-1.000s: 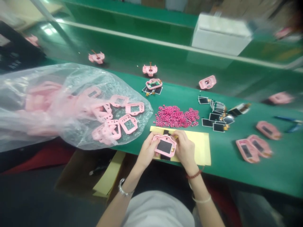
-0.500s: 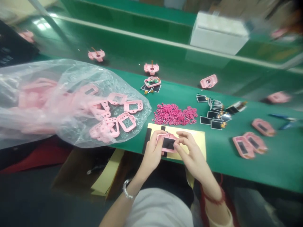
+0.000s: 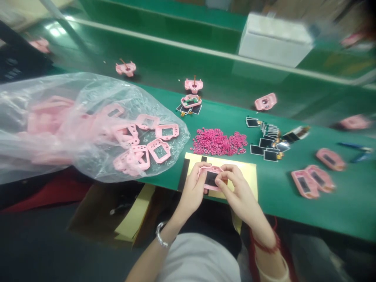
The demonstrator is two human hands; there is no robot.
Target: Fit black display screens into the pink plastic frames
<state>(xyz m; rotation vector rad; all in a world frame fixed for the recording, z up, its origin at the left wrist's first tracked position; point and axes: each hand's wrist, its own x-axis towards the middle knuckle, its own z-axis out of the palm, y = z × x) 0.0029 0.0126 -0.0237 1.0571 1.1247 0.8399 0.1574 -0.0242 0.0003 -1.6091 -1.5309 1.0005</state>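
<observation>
- Pink casing (image 3: 210, 178) with a dark screen set in its face: held just above the yellow sheet (image 3: 248, 176) at the near edge of the desk (image 3: 293, 219), between both hands.
- Left hand (image 3: 192, 192): fingers curled round the casing's left end, thumb on the front, closed on it.
- Right hand (image 3: 236, 190): fingers pinched at the casing's right edge and screen border, closed on the same part.
- Handling, as a judgement: the casing looks like a thin moulded plastic shell, light and stiff. The screen face is probably the fragile and easily smudged part, so the outer rim and rounded ends are the places to take hold, as both hands do.
- Black strip (image 3: 183, 174): lies along the left end of the yellow sheet, just left of the casing.
- Heap of small magenta rings (image 3: 219, 141): beyond the casing, just past the far edge of the yellow sheet.
- Clear plastic bag (image 3: 88, 125): left of the casing, full of empty pink frames (image 3: 160, 150), mouth towards the ring heap.
- Loose dark screen panels (image 3: 267, 141): beyond and right of the casing, in a scattered stack.
- Fitted casings (image 3: 311, 181): well to the right of the casing, lying flat on the desk.
- Further pink parts (image 3: 192, 84): far beyond the casing, on the belt behind the desk; a white box (image 3: 274, 37) stands behind them.
</observation>
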